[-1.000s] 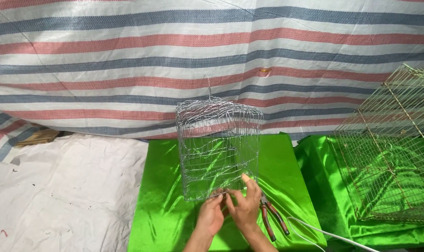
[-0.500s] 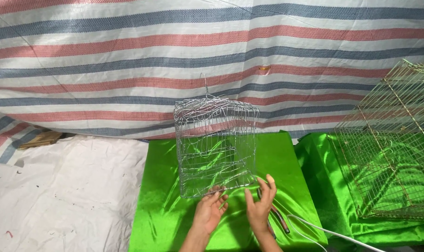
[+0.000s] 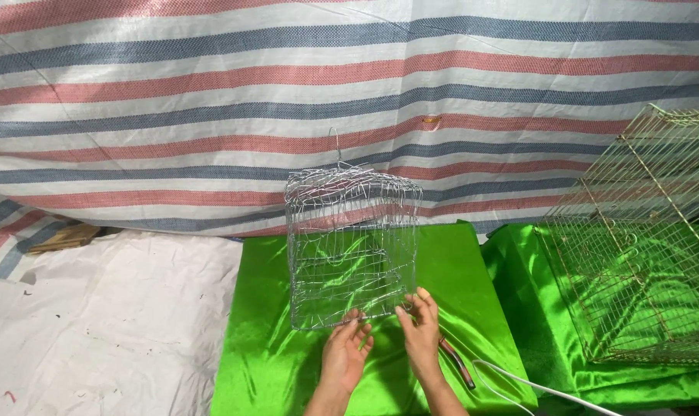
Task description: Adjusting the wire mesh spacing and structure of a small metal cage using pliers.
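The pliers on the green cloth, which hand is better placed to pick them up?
Probably the right hand: the pliers lie just beside its wrist, while the left hand sits on the far side, at the wire cage.

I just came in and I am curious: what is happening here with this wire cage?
A person works with bare hands on a small silver wire cage standing upright on a green cloth. The left hand and the right hand both touch the cage's bottom front edge, fingers at the wires. Red-handled pliers lie on the cloth beside the right hand. A larger wire cage stands at the right.
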